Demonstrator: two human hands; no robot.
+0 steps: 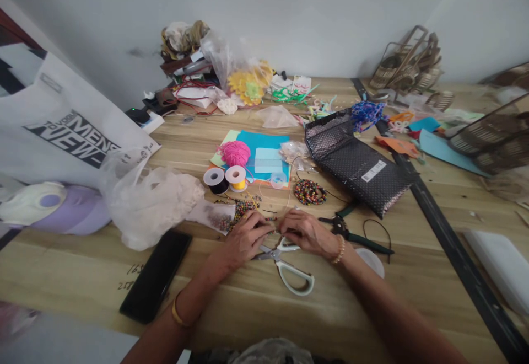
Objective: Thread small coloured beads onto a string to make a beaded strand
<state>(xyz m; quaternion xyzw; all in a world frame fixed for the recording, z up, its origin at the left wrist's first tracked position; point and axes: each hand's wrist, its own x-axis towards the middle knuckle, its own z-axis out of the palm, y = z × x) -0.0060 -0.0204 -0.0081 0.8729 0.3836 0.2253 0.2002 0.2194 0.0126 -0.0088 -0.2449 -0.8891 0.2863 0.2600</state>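
Observation:
My left hand (pixel 250 234) is closed, its fingers pinched on a short string of small colored beads (pixel 270 219). Facing it, my right hand (pixel 308 231) pinches at the other end of the beaded string, from which a thin pale cord seems to loop upward. Directly below my hands lie scissors (pixel 295 284) with white handles, their blades partly covered. Loose beads (pixel 246 207) spill from a small clear bag (pixel 219 215) beside my left hand. Beyond my right hand rests a coil of strung beads (pixel 309 192). Dark-handled pliers (pixel 341 226) lie by my right wrist.
Behind my hands are a black spool (pixel 216 180), a yellow spool (pixel 236 178), pink yarn (pixel 235 153) and blue sheets (pixel 264 140). A black padded mailer (pixel 359 165) lies right of them. At left are a phone (pixel 156 276) and a plastic bag (pixel 152 204).

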